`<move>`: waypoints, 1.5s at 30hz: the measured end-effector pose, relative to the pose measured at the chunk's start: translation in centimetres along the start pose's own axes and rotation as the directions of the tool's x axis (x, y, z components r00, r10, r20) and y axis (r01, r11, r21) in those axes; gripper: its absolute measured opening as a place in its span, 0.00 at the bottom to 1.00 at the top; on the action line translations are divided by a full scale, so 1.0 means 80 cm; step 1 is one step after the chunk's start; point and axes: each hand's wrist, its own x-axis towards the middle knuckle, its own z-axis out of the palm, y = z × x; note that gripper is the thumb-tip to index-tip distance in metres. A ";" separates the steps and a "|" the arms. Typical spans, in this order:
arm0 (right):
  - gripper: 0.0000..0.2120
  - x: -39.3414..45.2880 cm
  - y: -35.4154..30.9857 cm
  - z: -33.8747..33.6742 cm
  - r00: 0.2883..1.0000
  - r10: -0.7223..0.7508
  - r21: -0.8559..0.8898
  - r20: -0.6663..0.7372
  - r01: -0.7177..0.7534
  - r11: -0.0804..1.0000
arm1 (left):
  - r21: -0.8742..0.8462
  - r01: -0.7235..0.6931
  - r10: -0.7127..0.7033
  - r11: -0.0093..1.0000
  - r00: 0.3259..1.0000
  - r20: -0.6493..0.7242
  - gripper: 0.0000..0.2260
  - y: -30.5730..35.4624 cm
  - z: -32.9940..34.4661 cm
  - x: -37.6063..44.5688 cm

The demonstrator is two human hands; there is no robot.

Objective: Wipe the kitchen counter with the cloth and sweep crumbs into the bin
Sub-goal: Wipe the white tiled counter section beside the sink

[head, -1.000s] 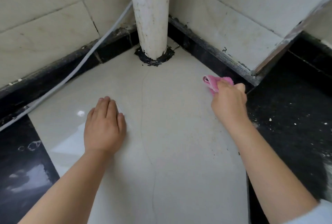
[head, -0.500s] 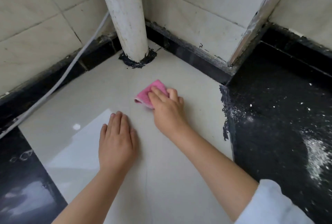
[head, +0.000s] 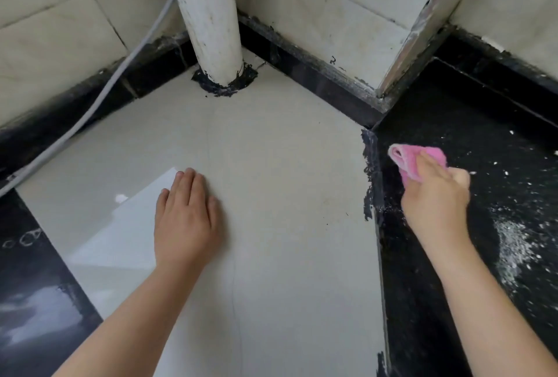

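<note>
Pink cloth (head: 418, 162), bunched, on the black counter section (head: 483, 171) just right of the seam with the pale counter tile (head: 287, 195). Right hand (head: 434, 204) grips the cloth, fingers curled over it. White crumbs (head: 513, 243) lie scattered to the hand's right. Left hand (head: 184, 219) rests flat on the pale tile, fingers straight, holding nothing. White pipe (head: 208, 20) stands in the corner.

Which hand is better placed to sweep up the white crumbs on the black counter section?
Right. The right hand already grips the pink cloth over the black counter, beside the crumbs. The left hand lies flat on the pale tile, holding nothing.
</note>
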 end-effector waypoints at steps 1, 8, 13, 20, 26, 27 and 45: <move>0.16 -0.004 -0.011 0.006 0.997 -0.062 0.021 -0.038 0.062 0.998 | 0.002 -0.003 0.003 1.000 1.000 0.005 0.21 0.000 0.000 0.000; 0.20 -0.067 -0.113 0.065 0.867 -0.497 0.054 0.025 0.496 0.867 | 0.000 -0.022 0.022 1.000 1.000 0.003 0.23 0.001 -0.003 -0.004; 0.21 -0.043 -0.019 0.031 0.973 -0.193 -0.024 0.126 0.198 0.980 | -0.012 -0.014 0.014 1.000 1.000 0.006 0.20 0.000 -0.003 -0.001; 0.15 -0.059 -0.013 0.007 0.986 -0.165 0.112 -0.039 0.168 0.979 | -0.104 -0.016 0.018 0.994 1.000 0.025 0.16 -0.002 -0.006 -0.001; 0.19 -0.102 -0.122 0.051 0.894 -0.448 0.117 -0.019 0.447 0.887 | -0.171 -0.045 0.051 0.984 0.998 0.030 0.21 -0.007 -0.017 -0.034; 0.20 -0.103 -0.118 0.053 0.880 -0.476 0.119 0.012 0.471 0.874 | -0.148 -0.068 0.075 0.987 0.996 0.043 0.22 -0.010 -0.015 -0.044; 0.19 -0.118 -0.202 0.065 0.781 -0.617 0.172 0.093 0.598 0.783 | -0.051 -0.033 0.034 0.998 0.999 0.014 0.25 -0.031 -0.011 -0.094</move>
